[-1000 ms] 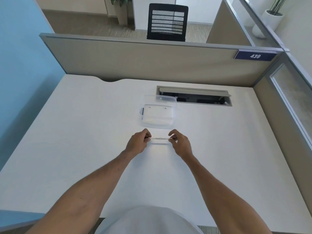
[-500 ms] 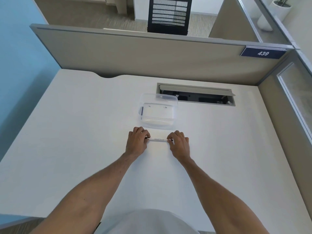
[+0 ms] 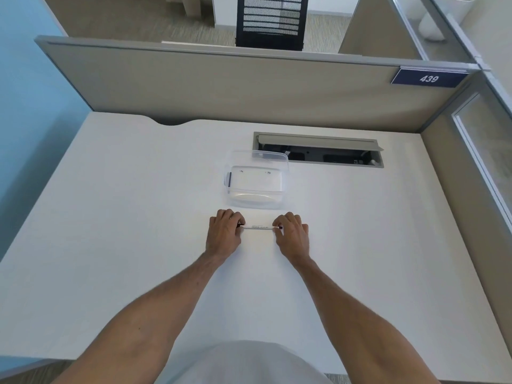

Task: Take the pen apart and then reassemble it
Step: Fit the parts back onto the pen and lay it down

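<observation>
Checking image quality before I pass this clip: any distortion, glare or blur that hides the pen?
Head view: wide-angle bending curves the beige partition and desk edges; light is even and soft, shadows faint. The thin white pen blends into the white desk, its print unreadable. The clear plastic box shows mild sheen. Both hands are sharp.

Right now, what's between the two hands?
Head view: only the white pen, lying level, with left hand and right hand each gripping one end. Bare desk beneath.

Office cubicle: white desk boxed in by beige partition panels, number plate "439" far right, mesh office chair beyond, open cable tray.
</observation>
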